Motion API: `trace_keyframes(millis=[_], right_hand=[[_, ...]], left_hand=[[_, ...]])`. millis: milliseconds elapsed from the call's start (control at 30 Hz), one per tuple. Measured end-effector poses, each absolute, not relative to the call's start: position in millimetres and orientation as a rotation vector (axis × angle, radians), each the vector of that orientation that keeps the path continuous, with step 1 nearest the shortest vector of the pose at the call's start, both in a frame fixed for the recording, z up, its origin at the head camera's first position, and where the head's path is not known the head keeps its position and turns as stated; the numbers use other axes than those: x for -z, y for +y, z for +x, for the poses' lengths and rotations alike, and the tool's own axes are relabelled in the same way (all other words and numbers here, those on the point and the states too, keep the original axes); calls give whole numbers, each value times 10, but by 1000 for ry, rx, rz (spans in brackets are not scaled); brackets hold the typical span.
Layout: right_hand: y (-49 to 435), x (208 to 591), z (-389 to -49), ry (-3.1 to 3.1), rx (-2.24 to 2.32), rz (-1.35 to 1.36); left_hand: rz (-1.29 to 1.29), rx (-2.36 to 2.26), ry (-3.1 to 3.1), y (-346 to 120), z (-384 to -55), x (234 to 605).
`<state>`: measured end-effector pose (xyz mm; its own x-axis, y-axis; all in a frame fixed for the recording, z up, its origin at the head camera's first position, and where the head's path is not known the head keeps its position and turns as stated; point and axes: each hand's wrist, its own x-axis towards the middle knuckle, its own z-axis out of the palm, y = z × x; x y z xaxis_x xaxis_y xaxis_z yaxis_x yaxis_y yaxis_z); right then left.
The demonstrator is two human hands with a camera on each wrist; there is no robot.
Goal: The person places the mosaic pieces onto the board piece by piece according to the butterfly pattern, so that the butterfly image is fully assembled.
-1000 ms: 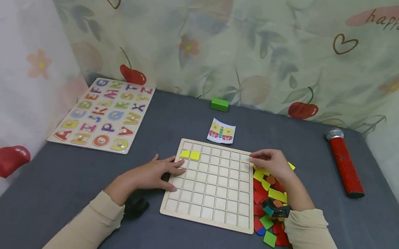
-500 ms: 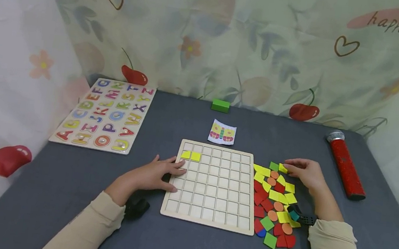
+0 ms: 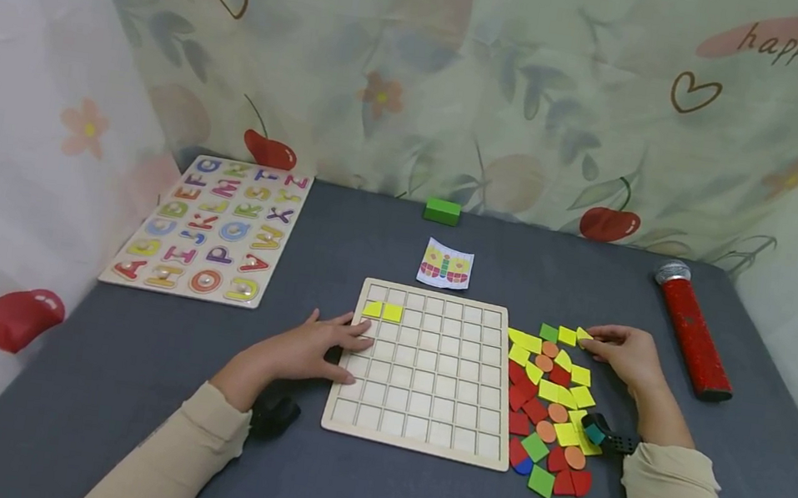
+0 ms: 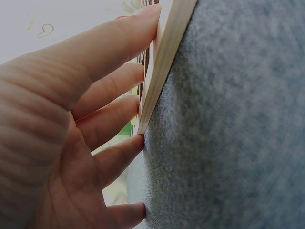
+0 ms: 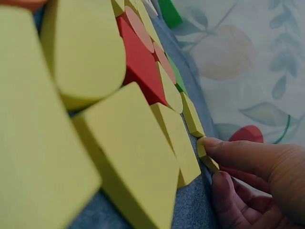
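A wooden grid board [image 3: 414,445] lies on the table, with two yellow tiles [image 3: 391,313] side by side in its second row at the left. My left hand [image 3: 310,348] rests on the board's left edge, its fingers spread and fairly straight; in the left wrist view the fingertips [image 4: 138,106] are at the wooden rim. At the far right end of a heap of coloured tiles [image 3: 539,392], my right hand [image 3: 629,352] pinches a small yellow tile [image 5: 208,161] between thumb and index finger, low over the table. That tile's full outline is partly hidden by the fingers.
Behind the board lies a butterfly pattern card [image 3: 446,264], with a green block [image 3: 443,211] farther back. An alphabet puzzle board [image 3: 208,228] is at the back left. A red microphone [image 3: 694,332] lies at the right. Patterned cloth [image 3: 422,75] stands behind the table.
My right hand has moved from the board's top right corner to the heap's far end, then slightly right onto a yellow tile. The left hand has stayed in place.
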<state>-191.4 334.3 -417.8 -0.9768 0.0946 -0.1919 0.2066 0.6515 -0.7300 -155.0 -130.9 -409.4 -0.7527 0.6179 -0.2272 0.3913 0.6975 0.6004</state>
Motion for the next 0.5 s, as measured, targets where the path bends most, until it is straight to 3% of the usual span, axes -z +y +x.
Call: trace_keyframes(millis=[500], right_hand=[[3336,4077,-1954,2682,1158,161]], left_hand=[[781,-746,2494,-1306,-1545,4088]])
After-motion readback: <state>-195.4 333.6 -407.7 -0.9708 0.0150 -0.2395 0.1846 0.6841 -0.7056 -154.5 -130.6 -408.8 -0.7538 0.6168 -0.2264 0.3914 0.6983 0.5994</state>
